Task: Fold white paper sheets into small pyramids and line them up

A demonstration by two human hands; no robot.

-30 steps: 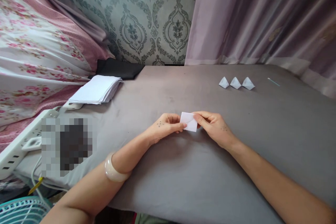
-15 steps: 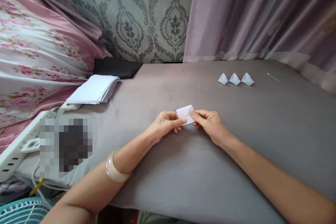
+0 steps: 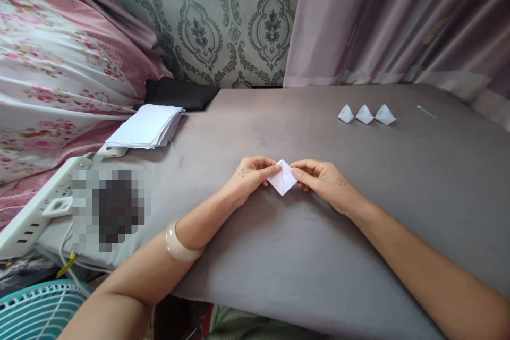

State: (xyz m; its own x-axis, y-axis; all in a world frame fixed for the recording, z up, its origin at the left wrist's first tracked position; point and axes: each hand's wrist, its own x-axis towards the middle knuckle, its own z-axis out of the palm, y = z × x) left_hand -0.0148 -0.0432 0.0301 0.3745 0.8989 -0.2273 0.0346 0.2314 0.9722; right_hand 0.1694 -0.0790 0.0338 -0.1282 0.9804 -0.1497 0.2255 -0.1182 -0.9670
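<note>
Between my two hands is a small folded white paper [image 3: 282, 178], turned as a diamond with a crease running down its middle. My left hand [image 3: 255, 174] pinches its left corner, thumb on top and fingers beneath. At the opposite corner, my right hand [image 3: 319, 176] grips it the same way, the thumb lying on the near face. The paper is held over the grey-covered table [image 3: 247, 244]. Farther back on the right stand three folded white paper pieces [image 3: 364, 114] in a row, with pointed tops.
A stack of white paper [image 3: 143, 126] lies at the left, before a black folded item [image 3: 181, 93]. A white power strip [image 3: 35, 212] runs along the left edge, above a teal fan [image 3: 37, 311]. A thin cotton swab-like stick [image 3: 427, 112] lies at the back right.
The folded paper has turned from a tilted square to an upright diamond, its crease now vertical. Both hands have shifted their hold to its side corners. The camera view has tipped slightly downward.
</note>
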